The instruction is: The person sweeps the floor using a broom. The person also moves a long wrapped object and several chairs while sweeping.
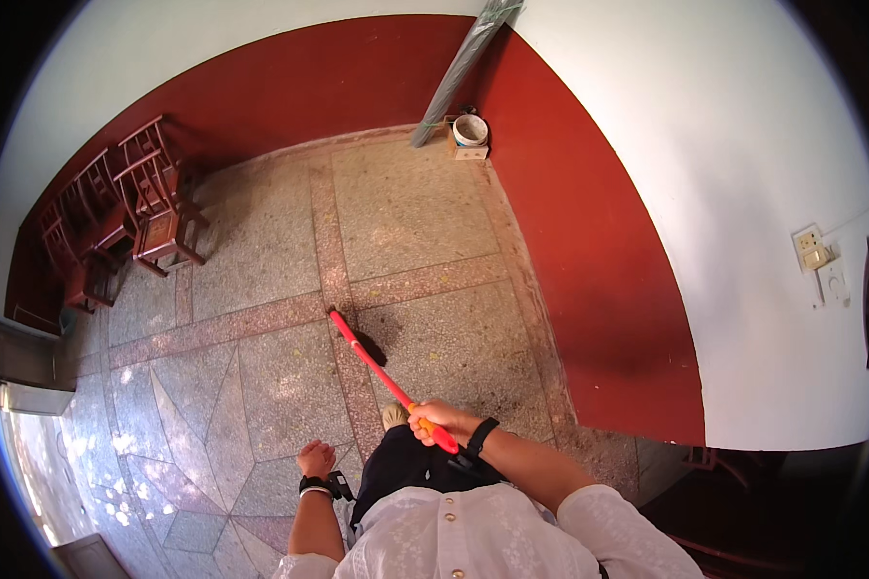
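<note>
My right hand is wrapped around the orange grip of a broom with a red handle. The handle slants away from my body, and its far end is low over the speckled terrazzo floor. A dark patch that looks like bristles shows beside the handle, partly covered by it. My left hand hangs at my left side, fingers curled, with nothing seen in it. Black straps circle both wrists. A beige shoe shows just ahead of my dark trousers.
Several dark red wooden chairs stand along the wall at left. In the far corner a plastic-wrapped grey bundle leans near a white bucket on a box. The red-and-white wall runs along my right, with a socket. Small debris dots the floor.
</note>
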`<move>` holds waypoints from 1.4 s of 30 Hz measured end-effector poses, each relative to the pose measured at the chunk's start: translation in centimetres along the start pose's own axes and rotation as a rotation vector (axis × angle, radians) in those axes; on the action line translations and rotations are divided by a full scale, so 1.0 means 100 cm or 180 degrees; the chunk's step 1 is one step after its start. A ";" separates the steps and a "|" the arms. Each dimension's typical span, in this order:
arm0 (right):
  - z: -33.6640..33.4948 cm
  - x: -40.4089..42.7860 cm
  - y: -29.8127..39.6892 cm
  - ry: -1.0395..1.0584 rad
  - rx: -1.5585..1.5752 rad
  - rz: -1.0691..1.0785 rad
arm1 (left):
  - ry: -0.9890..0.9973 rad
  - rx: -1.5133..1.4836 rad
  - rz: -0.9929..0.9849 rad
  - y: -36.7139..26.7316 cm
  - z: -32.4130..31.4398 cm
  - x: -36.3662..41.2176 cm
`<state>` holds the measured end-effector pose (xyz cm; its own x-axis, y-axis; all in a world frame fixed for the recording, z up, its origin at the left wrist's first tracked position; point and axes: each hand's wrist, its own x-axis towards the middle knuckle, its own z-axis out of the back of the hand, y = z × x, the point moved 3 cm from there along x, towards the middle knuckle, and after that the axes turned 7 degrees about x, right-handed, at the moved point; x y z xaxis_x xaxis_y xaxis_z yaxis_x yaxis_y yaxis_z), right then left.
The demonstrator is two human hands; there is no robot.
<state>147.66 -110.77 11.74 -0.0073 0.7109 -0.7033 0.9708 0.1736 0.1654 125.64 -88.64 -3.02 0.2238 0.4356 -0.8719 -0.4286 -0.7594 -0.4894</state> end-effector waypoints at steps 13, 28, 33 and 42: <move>0.067 -0.169 0.103 -0.0160 -0.0001 0.0535 | 0.0010 -0.0052 -0.0119 -0.024 -0.080 -0.005; 0.223 -0.144 0.198 -0.1515 0.0537 0.0779 | -0.0103 0.0324 -0.0264 -0.015 -0.148 -0.031; 0.176 -0.064 0.155 -0.1357 -0.0175 0.0198 | -0.0286 0.0137 -0.0199 -0.001 -0.103 -0.033; 0.039 0.019 0.062 -0.0902 -0.1133 0.0038 | -0.0425 -0.0220 -0.0071 0.011 -0.037 -0.027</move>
<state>154.61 -110.99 8.78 0.1174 0.5083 -0.8532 0.8273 0.4252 0.3672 127.79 -92.49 -1.25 0.1123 0.5096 -0.8531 -0.3625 -0.7783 -0.5126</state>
